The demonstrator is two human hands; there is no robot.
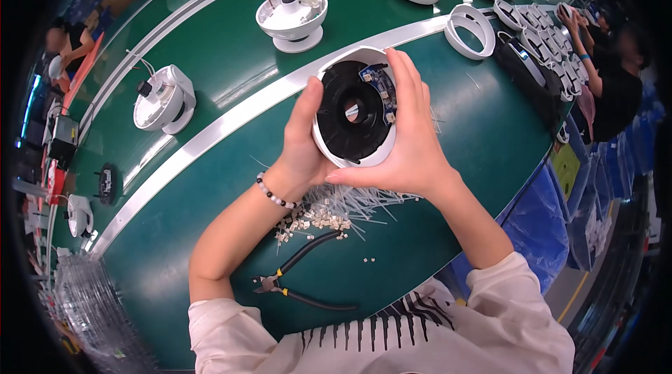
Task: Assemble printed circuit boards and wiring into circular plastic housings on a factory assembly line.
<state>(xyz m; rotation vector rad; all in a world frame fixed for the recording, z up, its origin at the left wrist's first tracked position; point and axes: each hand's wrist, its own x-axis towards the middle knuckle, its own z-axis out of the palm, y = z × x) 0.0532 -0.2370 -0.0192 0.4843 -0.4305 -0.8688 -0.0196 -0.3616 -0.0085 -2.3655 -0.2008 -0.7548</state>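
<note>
Between both hands, above the green bench, I hold a white camera housing point(373, 156) with its open side facing me. Inside sits a black disc point(338, 137) with a round hole in the middle, and a small blue circuit board point(381, 87) at its upper right. My left hand point(299, 141) grips the left rim, thumb pointing up. Around the right side wraps my right hand point(418, 139), its thumb along the bottom. Below the hands lies a pile of clear cable ties point(350, 200) with small cream-coloured bits point(318, 218). Side cutters point(269, 283) with black handles lie nearer me, jaws to the left.
Partly built white cameras point(164, 104) stand on a green conveyor point(217, 59) beyond a metal rail point(203, 143). At right are an empty white ring point(470, 32) and many white housings point(546, 45). Bubble wrap point(87, 304) lies lower left; other people work at both sides.
</note>
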